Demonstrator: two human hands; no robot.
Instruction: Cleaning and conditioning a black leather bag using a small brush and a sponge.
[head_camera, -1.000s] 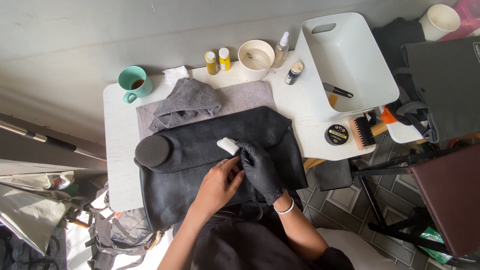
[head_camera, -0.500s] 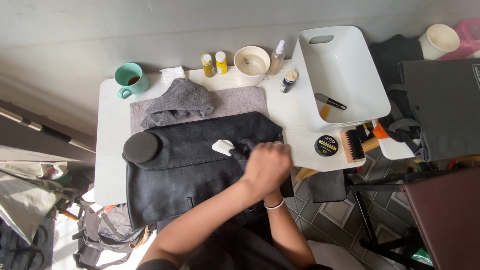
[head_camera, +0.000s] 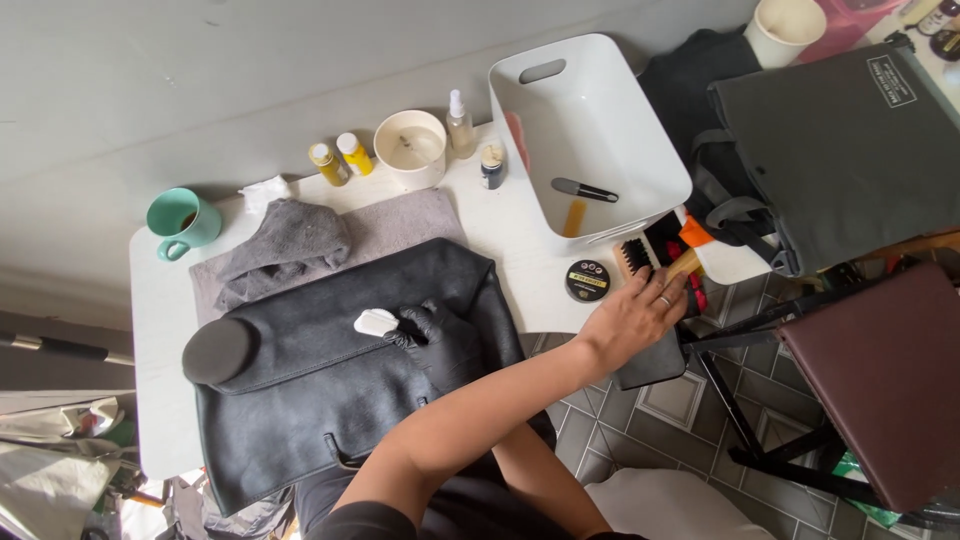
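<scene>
White table w/ bag, towel, tub

Two small yellow bottles with white caps stand at the back of the table. A round black tin with a yellow label lies near the front edge. A white label sits on the grey bag.

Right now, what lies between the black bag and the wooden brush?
A round black tin on the white table, in the head view.
</scene>
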